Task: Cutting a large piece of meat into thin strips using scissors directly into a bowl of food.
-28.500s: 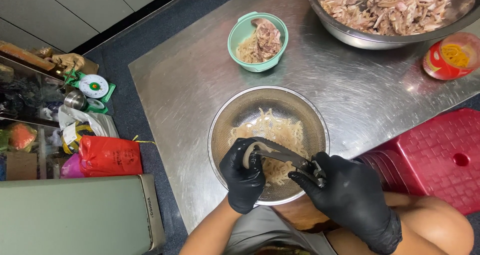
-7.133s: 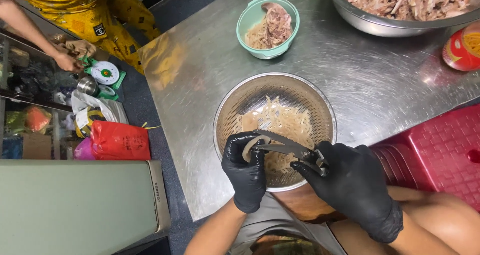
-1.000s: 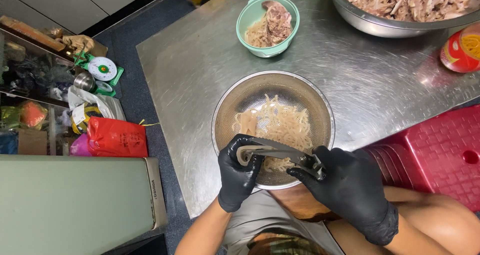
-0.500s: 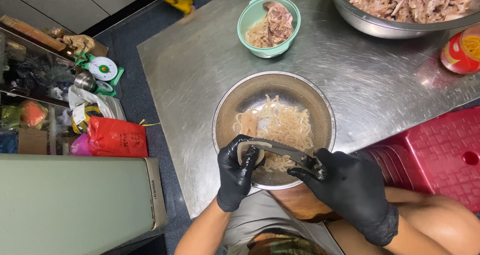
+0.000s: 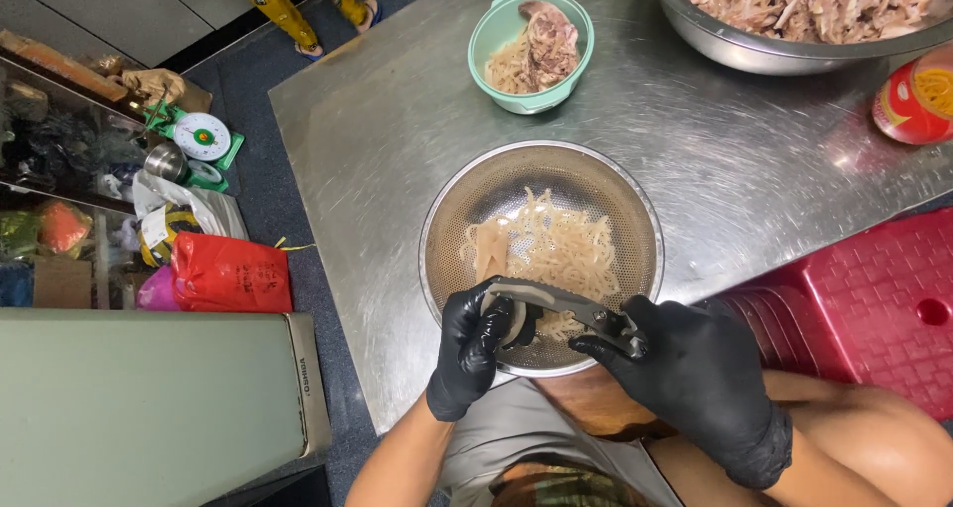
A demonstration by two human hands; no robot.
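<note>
Both gloved hands work over the near rim of the metal colander (image 5: 447,224) on the steel tabletop (image 5: 377,149): my left hand (image 5: 475,350) pinches a pale strip (image 5: 513,320), my right hand (image 5: 685,368) is clenched on the scissors (image 5: 561,303). Cut pale strips (image 5: 556,249) fill the colander. Beyond, a green bowl (image 5: 496,25) holds meat, a large steel bowl (image 5: 735,45) more pieces. Since half a second ago, yellow-trousered legs (image 5: 273,5) have come into view.
</note>
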